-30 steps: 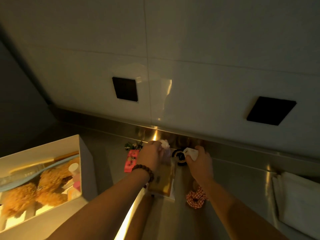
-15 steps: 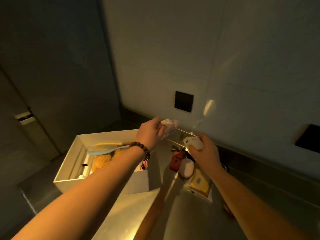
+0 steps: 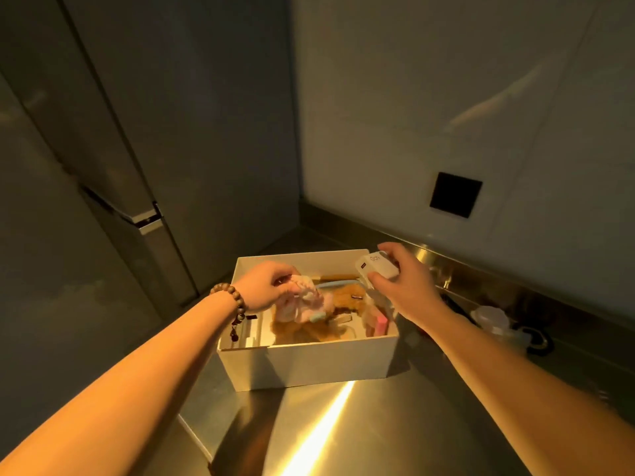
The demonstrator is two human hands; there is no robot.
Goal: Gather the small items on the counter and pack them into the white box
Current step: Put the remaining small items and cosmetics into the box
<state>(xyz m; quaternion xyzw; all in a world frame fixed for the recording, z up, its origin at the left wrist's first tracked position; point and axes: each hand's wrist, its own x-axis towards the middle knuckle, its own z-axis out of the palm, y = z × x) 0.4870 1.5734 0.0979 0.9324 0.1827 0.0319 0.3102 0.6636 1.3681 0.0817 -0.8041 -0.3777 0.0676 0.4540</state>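
Note:
The white box point(image 3: 309, 367) stands on the steel counter in the middle of the view. Inside lie a brown plush toy point(image 3: 343, 298), a light blue strip and some small pink items. My left hand point(image 3: 266, 286), with a bead bracelet on its wrist, is over the box's left half and pinches a small pale pink soft toy point(image 3: 305, 302) that hangs into the box. My right hand point(image 3: 400, 285) is over the box's far right corner, closed on a small white charger-like block point(image 3: 376, 266).
The steel counter point(image 3: 343, 434) runs right along a white wall with a black square socket point(image 3: 455, 194). A clear plastic item point(image 3: 491, 319) and a dark ring-shaped object point(image 3: 537, 341) lie on the counter right of the box. A tall cabinet stands at left.
Both hands have carried their items from the counter by the wall leftward to above the box. The view has swung left with them, and the pink toy now hangs inside the box.

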